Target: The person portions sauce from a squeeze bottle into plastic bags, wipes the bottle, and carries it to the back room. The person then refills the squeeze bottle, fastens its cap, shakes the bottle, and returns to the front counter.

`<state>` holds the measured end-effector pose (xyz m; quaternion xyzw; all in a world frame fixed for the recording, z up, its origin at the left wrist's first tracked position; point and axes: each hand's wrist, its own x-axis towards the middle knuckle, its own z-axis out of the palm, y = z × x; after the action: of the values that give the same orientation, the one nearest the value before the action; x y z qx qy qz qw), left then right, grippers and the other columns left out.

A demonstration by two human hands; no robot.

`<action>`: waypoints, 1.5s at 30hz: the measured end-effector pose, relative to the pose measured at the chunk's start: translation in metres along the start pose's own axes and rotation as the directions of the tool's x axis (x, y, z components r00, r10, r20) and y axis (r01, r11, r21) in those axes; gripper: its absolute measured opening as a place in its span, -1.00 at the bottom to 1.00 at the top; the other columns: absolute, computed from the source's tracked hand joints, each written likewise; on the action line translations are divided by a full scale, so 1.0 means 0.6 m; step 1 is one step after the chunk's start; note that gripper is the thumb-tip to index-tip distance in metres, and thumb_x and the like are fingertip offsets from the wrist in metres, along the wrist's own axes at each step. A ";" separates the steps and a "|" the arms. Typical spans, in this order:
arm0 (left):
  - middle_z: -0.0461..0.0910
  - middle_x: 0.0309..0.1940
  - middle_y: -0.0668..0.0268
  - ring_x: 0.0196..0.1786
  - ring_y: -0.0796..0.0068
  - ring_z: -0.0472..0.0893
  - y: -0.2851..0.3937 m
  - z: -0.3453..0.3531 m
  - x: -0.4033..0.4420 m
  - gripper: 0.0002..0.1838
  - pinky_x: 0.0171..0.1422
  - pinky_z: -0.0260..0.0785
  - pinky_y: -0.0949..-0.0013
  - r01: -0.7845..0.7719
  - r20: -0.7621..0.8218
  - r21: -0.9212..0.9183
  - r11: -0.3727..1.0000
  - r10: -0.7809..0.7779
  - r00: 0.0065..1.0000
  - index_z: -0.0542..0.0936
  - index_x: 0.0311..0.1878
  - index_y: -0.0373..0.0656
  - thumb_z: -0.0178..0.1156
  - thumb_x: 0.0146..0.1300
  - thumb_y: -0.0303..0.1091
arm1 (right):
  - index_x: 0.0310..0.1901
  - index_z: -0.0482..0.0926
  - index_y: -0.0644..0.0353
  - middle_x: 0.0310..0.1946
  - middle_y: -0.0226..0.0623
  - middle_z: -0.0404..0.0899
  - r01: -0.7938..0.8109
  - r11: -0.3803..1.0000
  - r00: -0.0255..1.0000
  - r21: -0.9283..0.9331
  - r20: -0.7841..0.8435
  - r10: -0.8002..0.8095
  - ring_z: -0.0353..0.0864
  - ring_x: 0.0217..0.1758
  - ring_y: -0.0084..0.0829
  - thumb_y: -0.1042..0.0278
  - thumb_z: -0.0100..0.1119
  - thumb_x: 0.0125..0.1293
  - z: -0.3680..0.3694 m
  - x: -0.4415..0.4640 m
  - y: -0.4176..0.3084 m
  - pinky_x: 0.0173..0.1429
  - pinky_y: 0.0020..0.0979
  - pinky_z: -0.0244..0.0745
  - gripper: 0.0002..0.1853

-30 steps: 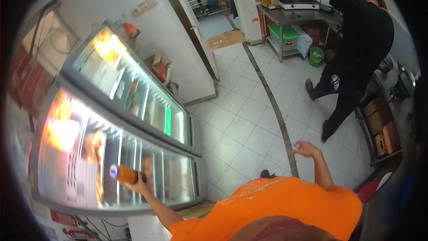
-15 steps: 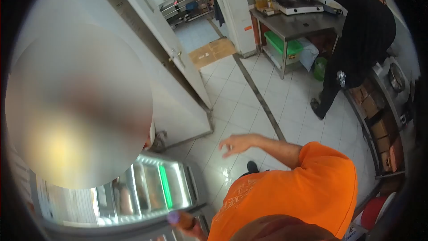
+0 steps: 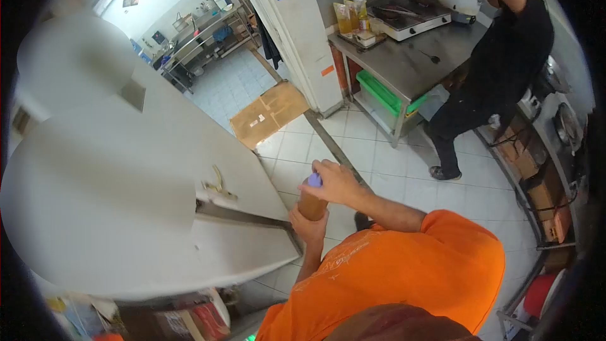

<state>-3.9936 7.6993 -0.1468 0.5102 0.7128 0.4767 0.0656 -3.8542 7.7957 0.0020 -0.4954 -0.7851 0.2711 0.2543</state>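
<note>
An orange-brown bottle (image 3: 312,204) with a purple cap (image 3: 314,180) is held in front of my orange shirt. My left hand (image 3: 308,226) is wrapped round its lower part. At the top, the fingers of my right hand (image 3: 336,182) are closed on the purple cap. The bottle stands nearly upright, over the tiled floor.
A person in black (image 3: 505,57) stands at the right by a counter with shelves of boxes. Ahead is a steel table (image 3: 404,66) bearing a stove (image 3: 410,16). A white door (image 3: 221,151) is at the left, with cardboard (image 3: 270,113) in the doorway.
The view has swung from the lit fridges toward the doorway. My left hand has brought the bottle to the middle, and my right hand has come over and closed on its cap.
</note>
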 end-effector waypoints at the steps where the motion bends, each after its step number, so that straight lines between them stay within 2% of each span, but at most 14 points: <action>1: 0.50 0.06 -0.03 0.14 -0.19 0.48 -0.009 0.014 0.058 -0.12 0.23 0.36 -0.13 0.011 0.009 0.035 0.999 -0.012 1.000 0.43 0.20 -0.25 0.66 -0.24 -0.24 | 0.00 0.59 0.22 -0.15 0.08 0.64 -0.013 1.000 1.000 -0.006 -0.007 0.013 0.69 -0.09 0.13 -0.39 0.27 0.23 0.002 0.076 0.013 -0.02 0.05 0.61 -0.29; 4: 0.56 0.02 -0.02 0.13 -0.13 0.55 -0.045 0.068 0.227 -0.17 0.24 0.41 -0.08 0.114 0.008 0.078 0.990 -0.115 0.993 0.47 0.15 -0.28 0.66 -0.21 -0.24 | -0.18 0.61 0.21 -0.30 0.10 0.70 0.096 0.995 0.992 0.010 0.082 -0.097 0.71 -0.19 0.19 -0.24 0.28 0.23 0.025 0.293 0.012 -0.05 0.09 0.60 -0.45; 10: 0.68 -0.06 0.14 0.00 0.27 0.69 -0.193 0.122 0.572 -0.17 0.13 0.55 0.17 0.447 0.097 -0.183 0.876 -0.436 0.895 0.50 0.20 -0.25 0.66 -0.20 -0.28 | -0.39 0.56 0.18 -0.49 0.07 0.64 0.469 0.868 0.854 0.164 0.166 -0.493 0.70 -0.27 0.15 -0.07 0.33 0.18 0.173 0.728 0.029 -0.20 0.07 0.58 -0.58; 13: 0.70 -0.06 0.18 -0.01 0.36 0.69 -0.249 0.131 0.779 -0.15 0.15 0.54 0.22 0.273 0.202 -0.296 0.915 -0.220 0.954 0.52 0.23 -0.22 0.66 -0.22 -0.30 | -0.41 0.54 0.16 -0.51 -0.02 0.62 0.679 0.689 0.668 0.255 0.176 -0.723 0.69 -0.32 0.08 -0.03 0.36 0.15 0.218 0.948 -0.001 -0.26 0.00 0.57 -0.61; 17: 0.65 0.07 0.32 0.10 0.38 0.64 -0.335 0.192 1.090 -0.03 0.25 0.52 0.24 0.401 0.566 -0.420 0.814 -0.110 0.817 0.49 0.34 -0.14 0.68 -0.29 -0.36 | -0.39 0.54 0.16 -0.50 -0.14 0.59 0.788 0.514 0.490 0.340 0.160 -0.857 0.67 -0.38 0.00 -0.03 0.40 0.11 0.168 1.251 -0.027 -0.31 -0.10 0.55 -0.61; 20: 0.68 0.02 0.32 0.08 0.43 0.65 -0.276 0.238 1.362 -0.08 0.22 0.52 0.28 0.428 0.679 -0.595 0.680 0.141 0.720 0.52 0.29 -0.16 0.70 -0.27 -0.34 | -0.30 0.58 0.16 -0.47 -0.17 0.58 0.826 0.502 0.471 0.256 0.174 -0.865 0.66 -0.39 -0.07 -0.06 0.45 0.07 0.074 1.459 -0.044 -0.34 -0.18 0.52 -0.56; 23: 0.67 0.07 0.32 0.14 0.44 0.63 -0.277 0.329 1.568 -0.05 0.27 0.51 0.27 0.442 0.787 -0.547 0.711 0.256 0.561 0.50 0.31 -0.15 0.72 -0.27 -0.35 | -0.15 0.66 0.17 -0.42 -0.22 0.57 0.811 0.525 0.508 0.260 0.134 -0.851 0.63 -0.41 -0.13 -0.06 0.52 0.05 0.003 1.636 -0.019 -0.31 -0.27 0.51 -0.50; 26: 0.66 0.11 0.30 0.17 0.44 0.62 -0.314 0.422 1.757 -0.05 0.30 0.50 0.25 0.399 0.781 -0.550 0.733 0.282 0.557 0.49 0.32 -0.16 0.72 -0.26 -0.35 | 0.01 0.67 0.12 -0.29 -0.20 0.62 0.686 0.663 0.617 0.300 0.243 -0.748 0.66 -0.26 -0.10 -0.02 0.50 0.11 -0.027 1.821 -0.002 -0.18 -0.20 0.55 -0.49; 29: 0.62 0.18 0.26 0.24 0.41 0.59 -0.388 0.501 1.923 0.01 0.37 0.47 0.22 0.497 0.788 -0.521 0.694 0.169 0.592 0.46 0.36 -0.17 0.73 -0.27 -0.32 | 0.08 0.65 0.13 -0.16 -0.14 0.62 0.635 0.657 0.568 0.407 0.331 -0.754 0.65 -0.14 -0.10 0.07 0.53 0.13 0.006 2.030 0.035 -0.10 -0.24 0.55 -0.47; 33: 0.59 0.23 0.20 0.29 0.34 0.56 -0.491 0.535 2.125 0.07 0.43 0.40 0.20 0.437 0.694 -0.532 0.725 0.078 0.715 0.40 0.41 -0.19 0.72 -0.26 -0.29 | 0.26 0.58 0.15 0.02 -0.22 0.67 0.615 0.482 0.291 0.624 0.388 -0.874 0.56 -0.03 -0.30 0.17 0.58 0.14 0.093 2.336 0.031 0.09 -0.29 0.47 -0.35; 34: 0.58 0.24 0.19 0.30 0.32 0.55 -0.520 0.536 2.167 0.07 0.44 0.38 0.20 0.421 0.652 -0.539 0.730 0.045 0.757 0.39 0.42 -0.20 0.72 -0.26 -0.28 | 0.31 0.55 0.11 0.14 -0.20 0.67 0.551 0.505 0.193 0.665 0.487 -0.852 0.53 0.18 -0.25 0.10 0.57 0.14 0.116 2.408 0.012 0.25 -0.17 0.40 -0.30; 37: 0.58 0.24 0.16 0.30 0.29 0.56 -0.606 0.530 2.278 0.07 0.44 0.38 0.18 0.359 0.466 -0.511 0.781 -0.099 0.879 0.38 0.42 -0.21 0.70 -0.24 -0.28 | 0.33 0.53 0.15 0.08 -0.14 0.67 0.643 0.380 0.170 0.665 0.360 -0.917 0.57 0.20 -0.09 -0.07 0.47 0.17 0.237 2.574 -0.051 0.31 -0.12 0.40 -0.25; 41: 0.60 0.20 0.13 0.28 0.27 0.57 -0.755 0.508 2.402 0.07 0.42 0.39 0.18 0.435 0.286 -0.432 0.790 -0.338 0.897 0.39 0.43 -0.23 0.69 -0.25 -0.30 | 0.29 0.54 0.19 0.05 0.01 0.67 0.740 0.671 0.278 0.049 0.886 -0.371 0.64 0.14 -0.05 -0.15 0.36 0.22 0.365 2.763 -0.173 0.20 -0.12 0.54 -0.28; 45: 0.63 0.17 0.12 0.28 0.29 0.58 -0.914 0.498 2.595 0.06 0.42 0.39 0.20 0.459 0.235 -0.442 0.771 -0.395 0.888 0.41 0.42 -0.23 0.69 -0.27 -0.32 | 0.22 0.58 0.19 -0.08 -0.03 0.72 0.784 0.548 0.120 0.292 0.794 -0.595 0.74 -0.12 -0.09 -0.09 0.47 0.20 0.563 2.990 -0.167 -0.06 -0.14 0.63 -0.33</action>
<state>-4.9177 9.0990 -0.1046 0.3309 0.6613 0.5788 0.3437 -4.8251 9.3438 0.0601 0.1003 -0.9600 0.2389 -0.1060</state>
